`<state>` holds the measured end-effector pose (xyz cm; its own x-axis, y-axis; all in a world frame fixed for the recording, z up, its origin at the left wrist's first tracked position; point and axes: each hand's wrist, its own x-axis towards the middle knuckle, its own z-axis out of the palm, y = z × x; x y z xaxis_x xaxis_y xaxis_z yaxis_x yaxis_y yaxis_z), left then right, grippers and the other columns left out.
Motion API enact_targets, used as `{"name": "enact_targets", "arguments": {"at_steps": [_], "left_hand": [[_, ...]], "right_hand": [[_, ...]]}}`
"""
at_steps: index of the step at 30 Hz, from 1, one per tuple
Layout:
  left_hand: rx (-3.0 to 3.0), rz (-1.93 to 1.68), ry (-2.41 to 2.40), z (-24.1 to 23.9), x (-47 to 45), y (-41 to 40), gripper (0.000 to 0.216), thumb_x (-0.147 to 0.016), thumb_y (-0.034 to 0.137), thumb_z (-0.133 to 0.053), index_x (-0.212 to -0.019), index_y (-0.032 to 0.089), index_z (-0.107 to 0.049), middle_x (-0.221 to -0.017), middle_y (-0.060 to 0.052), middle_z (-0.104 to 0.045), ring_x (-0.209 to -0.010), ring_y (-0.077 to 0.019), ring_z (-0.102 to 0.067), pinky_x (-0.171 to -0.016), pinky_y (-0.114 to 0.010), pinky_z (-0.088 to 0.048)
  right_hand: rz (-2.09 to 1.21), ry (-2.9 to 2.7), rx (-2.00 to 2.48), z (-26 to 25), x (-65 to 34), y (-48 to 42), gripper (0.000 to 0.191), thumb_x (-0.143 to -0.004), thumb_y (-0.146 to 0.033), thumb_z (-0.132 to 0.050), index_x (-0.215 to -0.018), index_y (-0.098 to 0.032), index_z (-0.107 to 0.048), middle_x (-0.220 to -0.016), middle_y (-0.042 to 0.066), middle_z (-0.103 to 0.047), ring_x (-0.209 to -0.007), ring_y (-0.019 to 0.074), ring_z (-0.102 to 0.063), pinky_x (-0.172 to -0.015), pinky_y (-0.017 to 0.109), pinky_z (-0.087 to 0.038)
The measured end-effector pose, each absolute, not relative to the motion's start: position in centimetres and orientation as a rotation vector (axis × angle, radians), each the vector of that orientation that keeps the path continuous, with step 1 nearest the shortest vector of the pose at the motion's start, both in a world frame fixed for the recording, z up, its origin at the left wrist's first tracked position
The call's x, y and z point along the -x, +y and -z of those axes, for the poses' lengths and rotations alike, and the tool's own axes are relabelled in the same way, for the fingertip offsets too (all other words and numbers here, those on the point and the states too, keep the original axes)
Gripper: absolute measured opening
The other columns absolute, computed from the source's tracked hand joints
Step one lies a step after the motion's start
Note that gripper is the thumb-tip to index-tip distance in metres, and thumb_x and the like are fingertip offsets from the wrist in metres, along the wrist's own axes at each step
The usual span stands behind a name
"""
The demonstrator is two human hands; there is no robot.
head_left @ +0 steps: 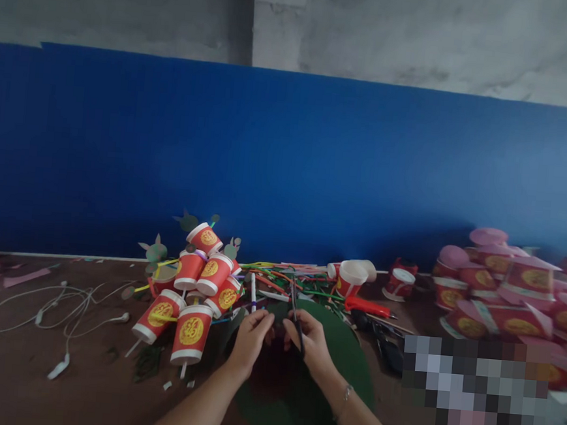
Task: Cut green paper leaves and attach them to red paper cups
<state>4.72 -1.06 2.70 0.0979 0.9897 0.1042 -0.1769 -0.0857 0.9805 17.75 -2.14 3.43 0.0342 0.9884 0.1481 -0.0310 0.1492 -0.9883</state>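
Pinching a small, dark-green, paper-like piece [278, 311] in the fingertips of the left hand [250, 341], over a broad, round, green mat [345, 361]; gripping slim, dark scissors [294, 305] in the right hand [313, 346]. Best to hold the piece taut, blades clear of fingertips.

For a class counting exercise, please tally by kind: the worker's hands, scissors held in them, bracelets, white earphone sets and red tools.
Left hand and right hand: 2
Held scissors: 1
Bracelets: 2
White earphone set: 1
Red tool: 1
Total: 7
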Motion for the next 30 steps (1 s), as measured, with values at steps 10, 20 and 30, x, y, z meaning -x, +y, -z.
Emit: {"name": "enact_targets", "arguments": {"at_steps": [10, 20, 30], "left_hand": [[-1.088, -1.453, 1.013, -2.2, -4.6, -0.4, 0.027, -0.068, 0.041, -0.065, -0.066, 0.017, -0.053, -0.049, 0.008, -0.044, -0.043, -0.0068, -0.038, -0.044, -0.019, -0.029], [-0.969, -1.541, 1.016, -2.1, -4.4, -0.5, 0.031, -0.074, 0.045, -0.061, -0.067, 0.018, -0.047, -0.049, 0.009, -0.043, -0.043, -0.0070, -0.042, -0.042, -0.018, -0.033], [-1.067, -1.594, 1.118, -1.9, -4.3, -0.5, 0.029, -0.074, 0.045, -0.059, -0.066, 0.018, -0.051, -0.060, 0.004, -0.054, -0.060, -0.0131, -0.054, -0.057, -0.022, -0.043]], "right_hand": [[-1.246, -1.315, 1.193, -3.8, -16.6, -0.6, 0.035, -0.064, -0.047, -0.067, -0.073, -0.015, -0.055, -0.040, -0.006, -0.051, -0.033, 0.0096, -0.048, -0.029, 0.016, -0.027], [-1.374, -1.312, 1.039, -4.0, -15.2, -1.1, 0.031, -0.073, -0.046, -0.061, -0.080, -0.016, -0.054, -0.060, -0.003, -0.058, -0.051, 0.0106, -0.055, -0.040, 0.017, -0.041], [-1.315, -1.468, 0.963, -3.2, -15.4, -2.1, 0.027, -0.068, -0.039, -0.068, -0.075, -0.016, -0.055, -0.055, -0.004, -0.055, -0.050, 0.0093, -0.049, -0.044, 0.018, -0.038]]}}
